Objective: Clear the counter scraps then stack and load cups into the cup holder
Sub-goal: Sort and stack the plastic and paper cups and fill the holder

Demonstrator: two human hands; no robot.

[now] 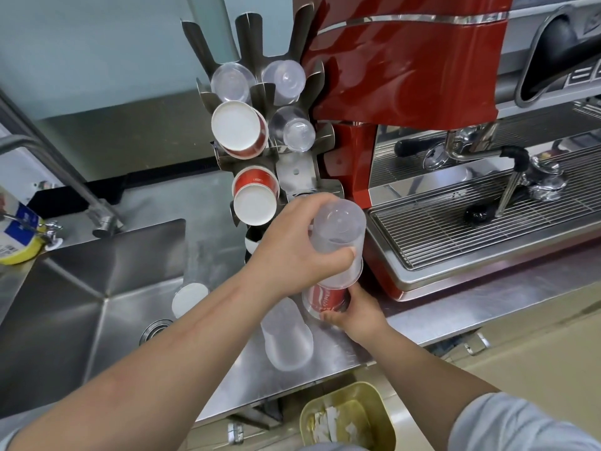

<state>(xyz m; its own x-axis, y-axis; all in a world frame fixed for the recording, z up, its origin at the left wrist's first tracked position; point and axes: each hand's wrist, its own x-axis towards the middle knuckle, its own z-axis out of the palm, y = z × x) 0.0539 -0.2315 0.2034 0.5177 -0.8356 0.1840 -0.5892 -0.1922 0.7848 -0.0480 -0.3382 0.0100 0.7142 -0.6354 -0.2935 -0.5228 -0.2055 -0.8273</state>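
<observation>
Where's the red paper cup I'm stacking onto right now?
Head view, lower centre: the red cup stands on the counter beside the espresso machine, held by the right hand, under the clear cup.

Both forearms were bare to above the elbow. A pale grey-blue short sleeve (507,424) covered the right upper arm. The left hand (292,252) and right hand (357,315) wore no gloves, rings or watch.
</observation>
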